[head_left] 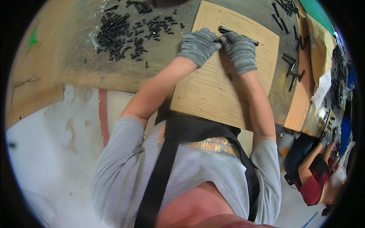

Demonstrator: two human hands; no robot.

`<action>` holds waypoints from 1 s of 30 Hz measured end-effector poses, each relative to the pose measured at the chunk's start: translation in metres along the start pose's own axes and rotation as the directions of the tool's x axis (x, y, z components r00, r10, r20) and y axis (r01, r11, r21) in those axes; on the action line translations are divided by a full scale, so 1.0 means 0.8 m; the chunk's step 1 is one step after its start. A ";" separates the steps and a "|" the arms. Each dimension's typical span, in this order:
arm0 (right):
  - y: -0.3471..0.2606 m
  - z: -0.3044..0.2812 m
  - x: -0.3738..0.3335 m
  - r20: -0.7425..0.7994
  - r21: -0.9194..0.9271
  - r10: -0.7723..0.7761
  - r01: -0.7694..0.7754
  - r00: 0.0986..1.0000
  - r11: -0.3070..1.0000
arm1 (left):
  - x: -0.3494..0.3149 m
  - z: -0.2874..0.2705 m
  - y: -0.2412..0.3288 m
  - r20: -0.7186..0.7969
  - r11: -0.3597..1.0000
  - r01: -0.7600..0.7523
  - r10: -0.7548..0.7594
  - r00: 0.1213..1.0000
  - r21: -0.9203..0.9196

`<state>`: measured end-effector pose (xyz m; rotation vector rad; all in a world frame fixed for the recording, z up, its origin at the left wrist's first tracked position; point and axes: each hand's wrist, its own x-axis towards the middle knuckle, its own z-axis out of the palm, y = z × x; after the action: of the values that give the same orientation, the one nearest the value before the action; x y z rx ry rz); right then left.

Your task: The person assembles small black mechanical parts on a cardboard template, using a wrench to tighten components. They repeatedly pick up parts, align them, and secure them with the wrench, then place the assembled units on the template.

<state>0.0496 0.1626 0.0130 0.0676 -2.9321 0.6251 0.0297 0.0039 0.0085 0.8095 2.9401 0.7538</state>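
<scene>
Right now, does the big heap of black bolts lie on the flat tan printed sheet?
No, the heap lies on the worn table, left of the sheet.

- The desk [163,51] has a worn, grey-brown top, with whitish specks at its far left part.
- On its left side lies a heap of long black bolts [112,28], in which many pieces cross over one another.
- Near this heap, many short black bolts [156,27] are spread loosely; one single bolt [146,64] lies apart, nearer to the front edge.
- A large cardboard sheet [213,91], printed with line drawings, lies slantwise at the middle (its near end reaches out past the front edge).
- To the right of this sheet, several black bolts [291,70] lie scattered, beside a flat light-brown strip [297,108].
</scene>
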 end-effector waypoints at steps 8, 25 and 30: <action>-0.009 -0.071 -0.100 0.239 0.047 0.009 -0.021 0.971 0.999 | 0.012 -0.047 -0.096 -0.084 0.988 0.039 -0.027 0.996 0.152; -0.009 -0.010 0.000 -0.090 0.262 0.123 -0.095 0.988 0.960 | 0.008 -0.010 -0.019 0.005 0.982 -0.100 0.102 0.995 -0.163; -0.013 -0.008 0.009 0.033 0.098 0.112 -0.115 0.993 0.989 | 0.012 -0.013 -0.015 0.058 0.972 -0.006 0.021 0.998 -0.234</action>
<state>0.0439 0.1557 0.0241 -0.0814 -2.9456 0.7934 0.0141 -0.0048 0.0133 0.8166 2.7266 1.0332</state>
